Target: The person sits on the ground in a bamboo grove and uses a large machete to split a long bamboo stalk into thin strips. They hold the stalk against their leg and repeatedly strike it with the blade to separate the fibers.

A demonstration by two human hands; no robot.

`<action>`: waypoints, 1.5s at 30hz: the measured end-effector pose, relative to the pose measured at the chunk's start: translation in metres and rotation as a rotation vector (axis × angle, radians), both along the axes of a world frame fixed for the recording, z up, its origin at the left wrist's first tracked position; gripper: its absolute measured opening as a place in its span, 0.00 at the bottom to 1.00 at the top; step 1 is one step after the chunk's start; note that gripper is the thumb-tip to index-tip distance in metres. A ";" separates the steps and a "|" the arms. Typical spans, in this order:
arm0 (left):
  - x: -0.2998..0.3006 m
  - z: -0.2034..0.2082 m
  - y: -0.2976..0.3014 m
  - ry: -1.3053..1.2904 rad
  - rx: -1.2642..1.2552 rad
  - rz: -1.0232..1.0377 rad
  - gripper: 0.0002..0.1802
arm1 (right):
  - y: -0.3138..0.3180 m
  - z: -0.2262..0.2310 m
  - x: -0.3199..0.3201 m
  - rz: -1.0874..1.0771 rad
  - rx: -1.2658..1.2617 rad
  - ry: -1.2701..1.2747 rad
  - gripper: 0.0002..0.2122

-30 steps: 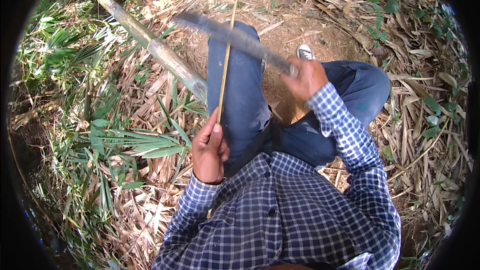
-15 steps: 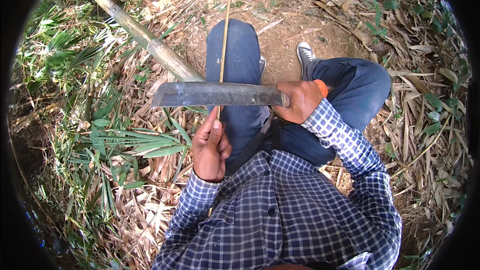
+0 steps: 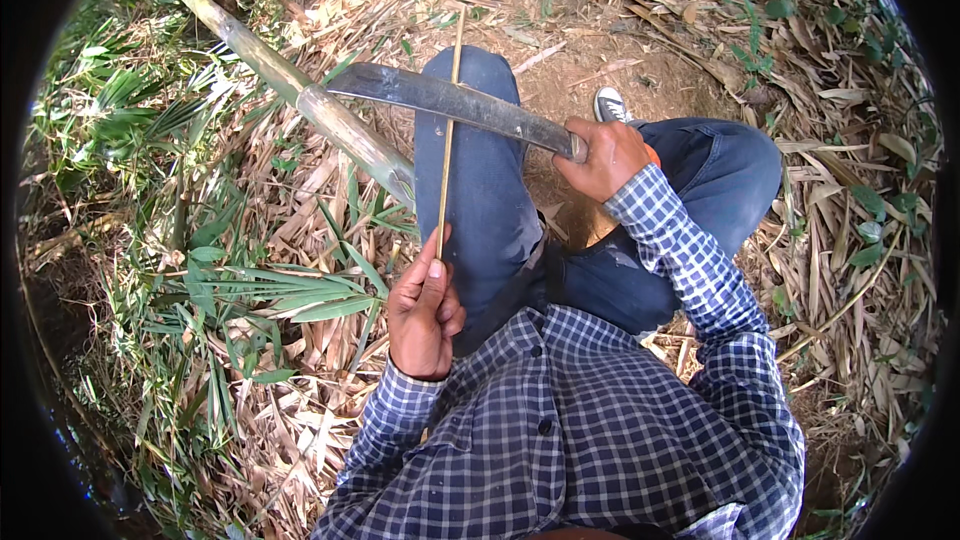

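Note:
Between thumb and fingers, my left hand pinches the near end of a thin bamboo strip. The strip runs away from me over my left thigh and past the knee. My right hand is wrapped round the handle of a machete, of which a bit of orange shows behind the hand. Its long dark blade points left and lies across the strip near the knee, tip slightly farther away than the handle. Whether the blade touches the strip or hovers just over it, I cannot tell.
A thick bamboo pole slants from the far left down to my left knee. Green bamboo leaves lie left of my left hand. Dry leaves cover the ground on the right, and bare soil shows ahead. My shoe rests there.
The machete has moved away from me along the strip, from near my left hand to the knee, and its blade has tilted. My left hand has stayed nearly in place.

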State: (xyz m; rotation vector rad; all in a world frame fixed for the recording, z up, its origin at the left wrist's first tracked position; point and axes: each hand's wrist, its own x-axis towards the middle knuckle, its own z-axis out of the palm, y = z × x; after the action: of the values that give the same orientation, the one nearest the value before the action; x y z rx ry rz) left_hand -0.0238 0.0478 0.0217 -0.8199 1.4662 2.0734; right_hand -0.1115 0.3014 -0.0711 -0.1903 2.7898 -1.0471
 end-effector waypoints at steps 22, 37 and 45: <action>0.013 0.005 -0.006 -0.035 -0.027 -0.045 0.25 | 0.004 -0.006 -0.016 0.022 0.047 0.055 0.12; 0.013 0.007 -0.006 -0.016 -0.030 -0.065 0.25 | 0.019 -0.023 -0.056 -0.261 0.140 -0.072 0.14; -0.001 -0.016 -0.001 -0.066 0.142 0.021 0.26 | -0.009 0.014 0.030 0.164 -0.094 0.033 0.11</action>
State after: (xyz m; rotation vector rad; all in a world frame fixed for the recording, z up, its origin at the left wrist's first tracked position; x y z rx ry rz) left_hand -0.0244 0.0464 0.0061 -0.8421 1.2647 2.1173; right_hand -0.0817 0.2924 -0.0566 -0.4440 2.7000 -1.1438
